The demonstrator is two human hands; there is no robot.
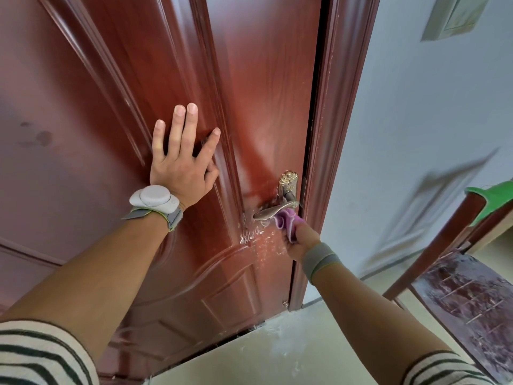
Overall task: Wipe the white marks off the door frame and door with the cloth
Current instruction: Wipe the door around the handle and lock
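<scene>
Here the left hand (pixel 181 159) lies flat against the reddish-brown door (pixel 263 79), its fingers straight and spread and holding nothing; its thumb is partly tucked out of sight on the far side of the palm. A white round device (pixel 152 198) is strapped to that wrist.

Lower and to the right, the right hand (pixel 301 243) grips a bunched pink cloth (pixel 286 222). Only the back of this hand shows, so its fingers are hidden behind it and the cloth, and part of the cloth is lost inside the grip. The cloth sits just under the brass door handle (pixel 277 211), touching or nearly touching its lever; which one cannot be told. A grey wristband (pixel 319 259) circles the right wrist.

White marks (pixel 255 234) smear the door just below the handle, beside the cloth. The door frame (pixel 333 107) runs up the right of the door, with faint pale specks along its edge that are hard to make out.

Beyond the frame is a pale wall (pixel 416 120) with a panel (pixel 458 15) cut off at the top. At the right edge stands blurred dark wooden furniture (pixel 444 245) with something green (pixel 494 201) draped on it, both cut off. The floor (pixel 305 343) near the door's foot shows whitish smudges. Striped sleeves (pixel 41 354) fill the bottom corners.
</scene>
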